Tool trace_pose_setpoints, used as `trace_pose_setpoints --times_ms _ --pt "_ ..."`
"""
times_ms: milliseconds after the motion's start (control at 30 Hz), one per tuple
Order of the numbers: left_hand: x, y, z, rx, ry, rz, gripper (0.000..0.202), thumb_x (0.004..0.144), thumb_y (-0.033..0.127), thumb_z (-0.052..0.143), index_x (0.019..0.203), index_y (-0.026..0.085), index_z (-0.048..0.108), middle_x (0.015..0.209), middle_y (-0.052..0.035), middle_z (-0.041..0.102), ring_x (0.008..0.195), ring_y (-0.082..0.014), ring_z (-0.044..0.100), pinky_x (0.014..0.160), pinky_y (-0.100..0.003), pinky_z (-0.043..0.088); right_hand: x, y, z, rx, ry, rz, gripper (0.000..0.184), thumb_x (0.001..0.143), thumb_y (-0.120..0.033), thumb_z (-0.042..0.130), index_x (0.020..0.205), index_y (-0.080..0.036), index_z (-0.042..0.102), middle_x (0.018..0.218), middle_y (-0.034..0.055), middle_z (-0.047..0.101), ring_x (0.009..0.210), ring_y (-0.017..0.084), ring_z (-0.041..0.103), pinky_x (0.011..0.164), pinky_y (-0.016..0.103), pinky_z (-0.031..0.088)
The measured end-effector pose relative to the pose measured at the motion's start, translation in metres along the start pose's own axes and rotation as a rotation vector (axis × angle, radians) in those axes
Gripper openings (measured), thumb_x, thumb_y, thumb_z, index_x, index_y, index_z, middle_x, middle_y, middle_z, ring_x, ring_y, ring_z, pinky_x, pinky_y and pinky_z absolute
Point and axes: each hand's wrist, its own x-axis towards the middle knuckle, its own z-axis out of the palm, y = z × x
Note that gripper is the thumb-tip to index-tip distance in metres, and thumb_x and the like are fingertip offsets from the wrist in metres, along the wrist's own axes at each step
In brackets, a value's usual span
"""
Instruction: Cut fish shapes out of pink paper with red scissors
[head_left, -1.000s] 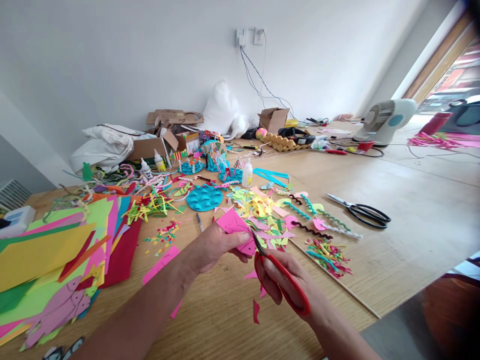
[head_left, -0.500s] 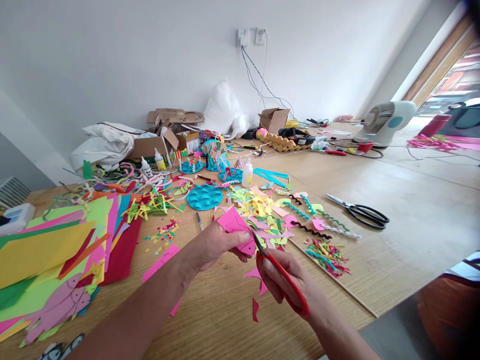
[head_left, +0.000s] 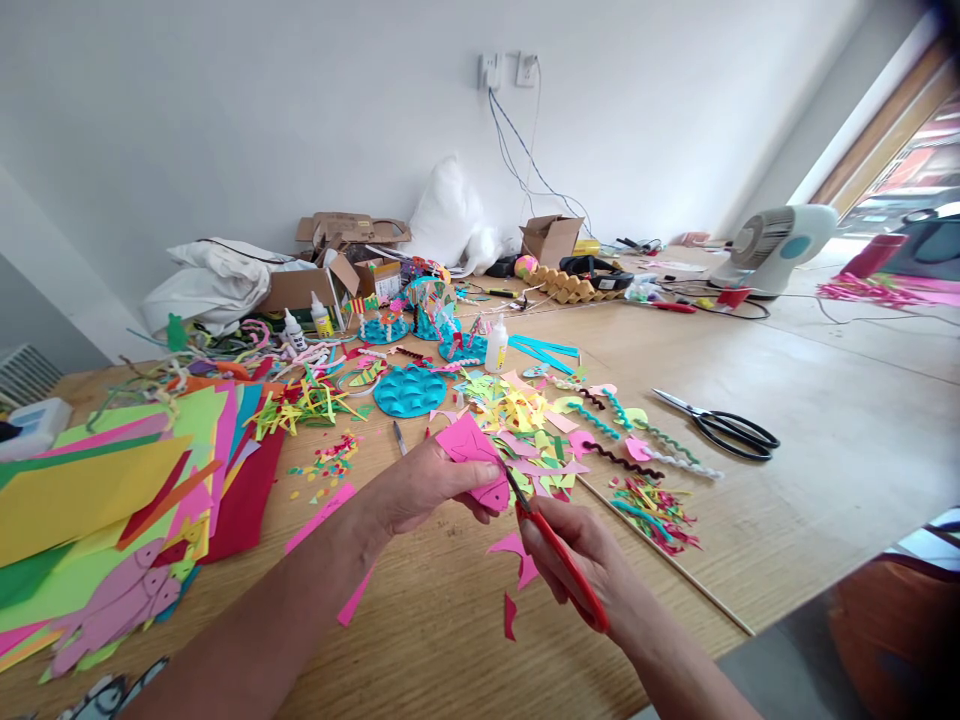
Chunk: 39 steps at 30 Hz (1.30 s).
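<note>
The left hand point(head_left: 420, 490) pinches a pink paper point(head_left: 469, 445) between thumb and fingers, holding it up just above the table point(head_left: 825, 420). The right hand point(head_left: 577, 560) is closed through the loops of red scissors point(head_left: 559, 555), whose blade tips meet the paper's lower edge.

The paper looks light, thin and floppy, easy to crease or tear. It is probably best held close to the cut line, where the pinch keeps it taut.

2 pink scraps point(head_left: 517, 555) lie under the hands. Beyond them are mixed paper cuttings point(head_left: 525, 415), a pen point(head_left: 400, 438) and a blue disc point(head_left: 409, 392). A paper stack point(head_left: 97, 490) lies to the left, black scissors point(head_left: 724, 425) to the right and a fan point(head_left: 772, 245) well beyond.
</note>
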Motion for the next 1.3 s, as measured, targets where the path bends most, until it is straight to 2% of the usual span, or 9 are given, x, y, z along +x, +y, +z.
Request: trace_pose_setpoints --times_ms 200,467,800,1100,1300 --pt "0.000 0.000 0.000 0.015 -0.009 0.002 0.015 0.072 0.024 0.058 0.063 0.011 0.059 0.056 -0.0021 0.061 0.049 -0.0087 0.054 0.048 -0.019 0.044 0.000 -0.004 0.002 0.032 -0.017 0.046 0.045 0.073 -0.063 0.048 0.056 -0.022 0.041 0.038 -0.0071 0.037 0.036 0.009 0.030 0.038 0.021 0.023" --pt "0.000 0.001 0.001 0.012 -0.009 -0.011 0.018 0.071 0.027 0.059 0.063 0.011 0.058 0.056 -0.0019 0.061 0.048 -0.0081 0.053 0.047 -0.019 0.044 -0.001 -0.003 0.001 0.051 -0.043 0.011 0.045 0.074 -0.063 0.047 0.056 -0.022 0.042 0.039 -0.0064 0.039 0.039 0.010 0.034 0.042 0.022 0.031" --pt "0.000 0.000 0.002 0.025 -0.010 -0.041 0.018 0.069 0.029 0.061 0.062 0.012 0.058 0.055 -0.0008 0.059 0.048 -0.0085 0.053 0.047 -0.019 0.044 -0.001 -0.003 0.001 0.119 -0.025 0.063 0.046 0.070 -0.063 0.054 0.055 -0.020 0.043 0.040 -0.0081 0.036 0.035 0.006 0.027 0.036 0.019 0.027" --pt "0.000 -0.002 -0.001 0.032 -0.031 -0.075 0.021 0.068 0.031 0.063 0.063 0.011 0.058 0.054 -0.0008 0.059 0.049 -0.0089 0.053 0.047 -0.019 0.044 -0.002 0.003 0.001 0.061 -0.002 0.051 0.047 0.072 -0.062 0.052 0.055 -0.020 0.042 0.040 -0.0085 0.035 0.034 0.006 0.029 0.036 0.019 0.027" --pt "0.004 -0.006 0.004 -0.036 0.031 0.000 0.026 0.070 0.036 0.063 0.062 0.012 0.056 0.056 0.0004 0.057 0.049 -0.0079 0.052 0.047 -0.019 0.043 -0.002 0.008 0.004 0.104 0.056 0.039 0.046 0.074 -0.061 0.051 0.055 -0.021 0.040 0.040 -0.0087 0.034 0.033 0.006 0.027 0.035 0.019 0.024"
